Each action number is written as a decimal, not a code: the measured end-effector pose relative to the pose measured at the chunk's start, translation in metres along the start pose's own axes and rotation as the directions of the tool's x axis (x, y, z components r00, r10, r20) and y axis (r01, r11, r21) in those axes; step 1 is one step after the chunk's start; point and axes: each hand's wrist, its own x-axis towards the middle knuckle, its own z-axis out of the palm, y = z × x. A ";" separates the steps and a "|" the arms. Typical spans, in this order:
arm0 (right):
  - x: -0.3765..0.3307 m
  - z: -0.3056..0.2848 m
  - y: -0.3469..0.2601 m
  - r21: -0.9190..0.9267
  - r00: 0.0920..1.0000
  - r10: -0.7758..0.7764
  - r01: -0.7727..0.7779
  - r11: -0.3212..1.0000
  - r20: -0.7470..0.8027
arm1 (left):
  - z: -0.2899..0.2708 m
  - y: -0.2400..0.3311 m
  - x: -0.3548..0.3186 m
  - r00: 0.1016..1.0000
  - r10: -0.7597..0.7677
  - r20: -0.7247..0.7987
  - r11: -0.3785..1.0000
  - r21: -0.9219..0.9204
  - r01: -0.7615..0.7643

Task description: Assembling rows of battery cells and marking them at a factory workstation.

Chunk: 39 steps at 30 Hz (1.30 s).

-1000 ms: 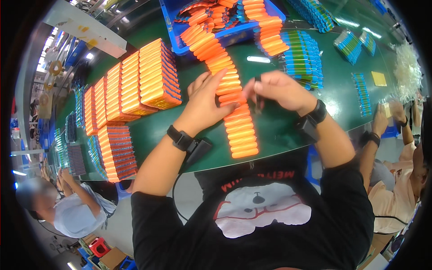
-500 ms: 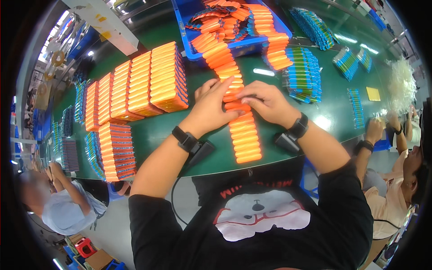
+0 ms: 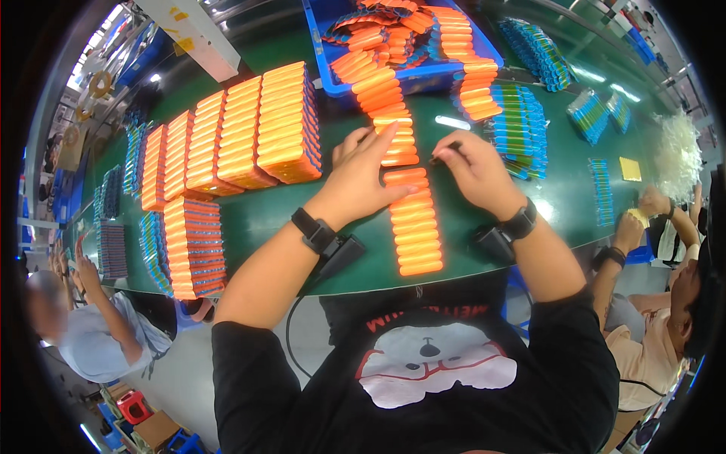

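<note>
Orange ribbed strip (image 3: pixel 415 231): judged light, flexible, smooth

It lies flat on the worktop (image 3: pixel 261 212), near the front edge; grip both long sides. The left hand (image 3: pixel 361 172), spread, touches it and the upper strip (image 3: pixel 399 154) across a gap. The right hand (image 3: pixel 475 168) pinches a small dark object (image 3: pixel 435 160). Worktop shows leftward to orange stacks (image 3: pixel 283 121).

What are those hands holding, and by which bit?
The left hand rests on the orange strip and the nearer piece, gripping neither clearly. The right hand pinches a small dark thing; which part can't be told.
</note>
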 end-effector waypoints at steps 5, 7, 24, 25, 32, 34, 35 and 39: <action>0.004 -0.004 0.002 0.501 0.982 0.186 -0.160 0.851 -0.003 | 0.001 -0.006 0.001 1.000 0.002 -0.026 0.999 -0.053 -0.004; 0.006 -0.005 0.002 0.592 0.985 0.165 -0.163 0.790 0.050 | -0.001 -0.007 0.000 0.999 0.009 -0.036 0.997 -0.071 -0.012; -0.012 -0.031 -0.030 0.495 0.593 -0.076 -0.587 0.640 0.802 | 0.000 0.013 -0.021 0.991 0.094 -0.100 0.530 -0.837 -0.135; -0.010 -0.031 -0.030 0.482 0.550 -0.132 -0.562 0.672 0.825 | -0.002 0.010 -0.016 0.993 0.063 -0.105 0.575 -0.809 -0.122; -0.012 -0.015 -0.030 0.377 0.435 -0.097 -0.623 0.685 0.895 | -0.013 0.003 -0.006 0.994 0.094 -0.048 0.921 -0.374 -0.105; -0.010 -0.012 -0.027 0.365 0.431 -0.080 -0.634 0.682 0.899 | -0.011 0.001 -0.004 0.996 0.087 -0.017 0.980 -0.176 -0.089; -0.010 -0.012 -0.026 0.354 0.428 -0.066 -0.641 0.681 0.902 | -0.010 0.001 -0.004 0.996 0.088 -0.015 0.980 -0.181 -0.089; -0.010 -0.011 -0.031 0.328 0.423 -0.027 -0.659 0.676 0.906 | -0.006 -0.002 -0.003 0.998 0.065 0.007 0.994 -0.094 -0.064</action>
